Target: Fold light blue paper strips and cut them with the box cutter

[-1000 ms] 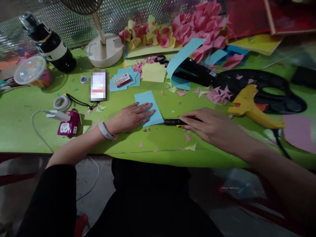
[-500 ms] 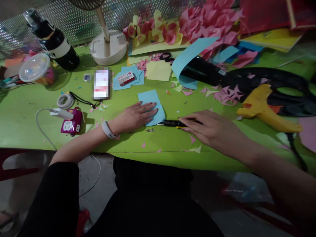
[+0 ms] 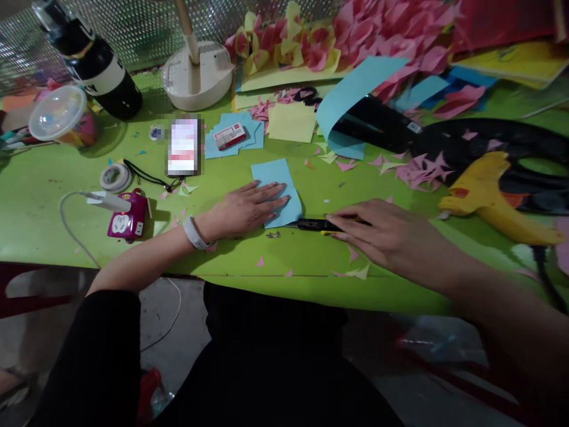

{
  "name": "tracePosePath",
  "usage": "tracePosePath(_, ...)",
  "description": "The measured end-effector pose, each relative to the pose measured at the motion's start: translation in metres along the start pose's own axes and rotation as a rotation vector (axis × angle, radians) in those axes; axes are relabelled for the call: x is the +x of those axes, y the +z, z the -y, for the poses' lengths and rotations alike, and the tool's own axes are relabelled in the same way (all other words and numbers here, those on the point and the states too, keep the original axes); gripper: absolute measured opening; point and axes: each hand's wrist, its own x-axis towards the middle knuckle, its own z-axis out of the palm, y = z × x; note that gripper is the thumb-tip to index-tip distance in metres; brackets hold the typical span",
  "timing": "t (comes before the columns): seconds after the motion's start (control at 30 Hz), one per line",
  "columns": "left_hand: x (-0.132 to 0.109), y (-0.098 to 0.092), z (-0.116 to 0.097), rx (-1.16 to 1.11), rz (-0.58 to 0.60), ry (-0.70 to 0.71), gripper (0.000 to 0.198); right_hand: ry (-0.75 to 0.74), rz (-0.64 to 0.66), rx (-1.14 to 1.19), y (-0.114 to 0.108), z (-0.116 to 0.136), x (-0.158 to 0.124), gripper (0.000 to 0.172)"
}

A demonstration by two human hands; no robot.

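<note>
My left hand (image 3: 249, 206) lies flat with fingers outstretched, pressing a piece of blue paper (image 3: 274, 173) onto the green table (image 3: 222, 261). A white band circles that wrist. In my right hand (image 3: 377, 228) is a black and yellow utility knife (image 3: 315, 225), its blade pointing left. The blade's tip meets the lower edge of the blue paper; whether it sits between layers I cannot tell. Small pink and pale scraps lie near both hands. Beyond my left hand, a small red-and-white box (image 3: 230, 137) rests on several blue paper pieces (image 3: 255, 133).
To the right lie a yellow glue gun (image 3: 484, 198) and a black handled tool (image 3: 444, 136) with a curled blue strip over it. On the left are a phone (image 3: 183, 145), a tape roll (image 3: 115, 177) and a purple socket adapter (image 3: 128, 218). Pink paper petals (image 3: 391, 29) are heaped behind.
The view has shifted slightly. The knife and both hands keep nearly the same place against the blue paper.
</note>
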Motion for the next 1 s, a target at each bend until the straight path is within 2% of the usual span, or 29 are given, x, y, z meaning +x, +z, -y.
tracePosePath(0.47,0.001,-0.004,-0.004,-0.009,0.039,-0.007,0.05,0.007,0.05,0.105,-0.004,0.002,0.005,0.043)
tracePosePath(0.67,0.001,-0.003,-0.003,-0.003,0.03,-0.006,0.049,0.014,0.055,0.078,-0.002,0.004,0.01,0.041)
tracePosePath(0.87,0.0,0.0,-0.002,-0.003,0.033,-0.007,0.049,-0.102,0.048,0.101,-0.002,0.013,0.012,0.041)
tracePosePath(1.0,-0.002,0.001,-0.001,-0.044,0.018,0.0,0.049,-0.061,0.051,0.167,-0.007,0.01,0.004,0.039)
